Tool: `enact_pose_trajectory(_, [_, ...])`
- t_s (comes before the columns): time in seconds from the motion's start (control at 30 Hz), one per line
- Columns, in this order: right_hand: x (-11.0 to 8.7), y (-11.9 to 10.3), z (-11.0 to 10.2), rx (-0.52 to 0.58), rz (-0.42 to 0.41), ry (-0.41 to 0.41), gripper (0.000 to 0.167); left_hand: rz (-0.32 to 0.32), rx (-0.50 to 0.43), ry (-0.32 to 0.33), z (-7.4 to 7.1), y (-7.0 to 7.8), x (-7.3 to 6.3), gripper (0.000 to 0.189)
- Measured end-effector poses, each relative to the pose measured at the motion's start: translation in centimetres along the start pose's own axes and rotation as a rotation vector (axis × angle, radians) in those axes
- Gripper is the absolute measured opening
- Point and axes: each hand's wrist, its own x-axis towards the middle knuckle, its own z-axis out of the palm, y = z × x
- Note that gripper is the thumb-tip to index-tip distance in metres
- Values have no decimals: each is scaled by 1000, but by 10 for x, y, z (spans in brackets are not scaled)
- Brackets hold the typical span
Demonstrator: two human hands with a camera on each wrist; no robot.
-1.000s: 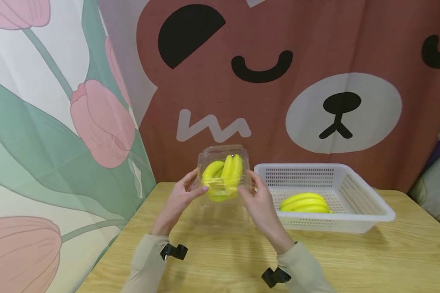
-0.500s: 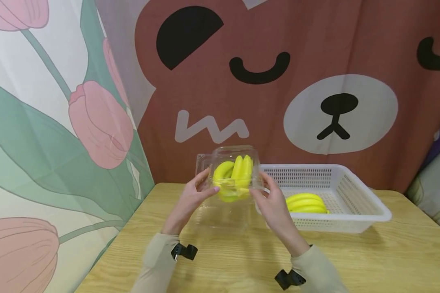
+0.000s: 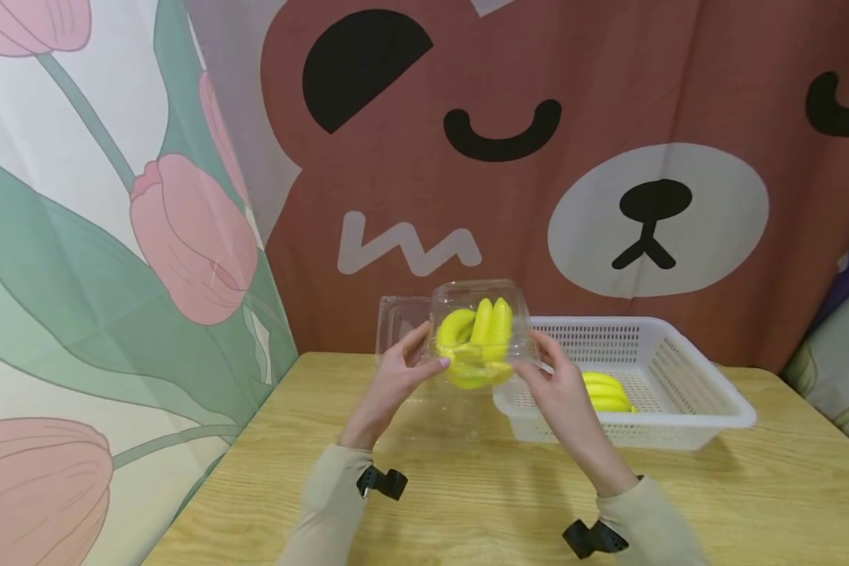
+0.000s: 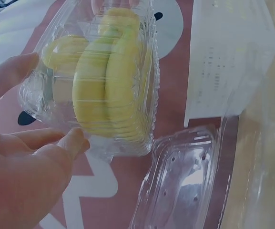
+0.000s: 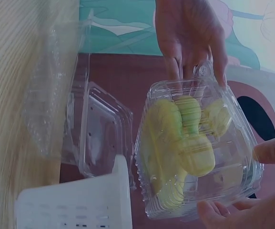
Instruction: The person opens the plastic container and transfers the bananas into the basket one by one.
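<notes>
Both hands hold a clear plastic clamshell box (image 3: 475, 289) above the table, with yellow bananas (image 3: 495, 334) inside it. My left hand (image 3: 389, 385) grips the box's left side, thumb at the front. On the opposite side my right hand (image 3: 564, 389) pinches the edge. In the left wrist view the bananas (image 4: 96, 86) press close to the ribbed wall. From the right wrist the box (image 5: 201, 191) looks closed, though the closure itself is not clear. Behind it, an opened clear clamshell box (image 3: 399, 318) stands on the table, partly hidden by the left hand.
A white perforated basket (image 3: 707, 420) stands right of the hands, partly covered by the right hand. A bunch of bananas (image 3: 608, 393) lies in it. The wooden table (image 3: 467, 511) meets a bear-print curtain (image 3: 509, 204) at the back and a tulip-print curtain (image 3: 198, 236) at left.
Both hands have carried the banana-filled clamshell box to the right, now partly in front of the basket. More of the opened box behind shows at left. Both hands keep their hold.
</notes>
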Motion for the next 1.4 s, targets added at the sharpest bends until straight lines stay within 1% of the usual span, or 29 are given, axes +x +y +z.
enact_pose_trajectory(0.1, [-2,1,-9,-28,-4,6,62,3,-6,-15,8,1,2,85])
enact_pose_trajectory(0.23, [-5,2,-23,-70,-2,15,61,24,-20,-37,21,2,5,84])
enact_pose_trajectory(0.57, [-10,9,-52,-134,-7,24,61,39,-44,-47,51,3,14,83])
enact_pose_trajectory(0.8, [-14,11,-70,-162,-22,32,59,61,-90,-45,74,1,21,82])
enact_pose_trajectory(0.9, [-15,11,-76,-165,-31,29,59,71,-109,-41,82,2,23,82])
enact_pose_trajectory(1.1, [-15,10,-81,-167,-33,37,60,51,-95,-32,88,3,25,83])
enact_pose_trajectory(1.27, [-15,12,-82,-167,-28,37,59,39,-90,-30,88,2,26,83])
enact_pose_trajectory(1.4, [-13,14,-83,-158,-17,36,58,41,-107,-39,87,0,27,83])
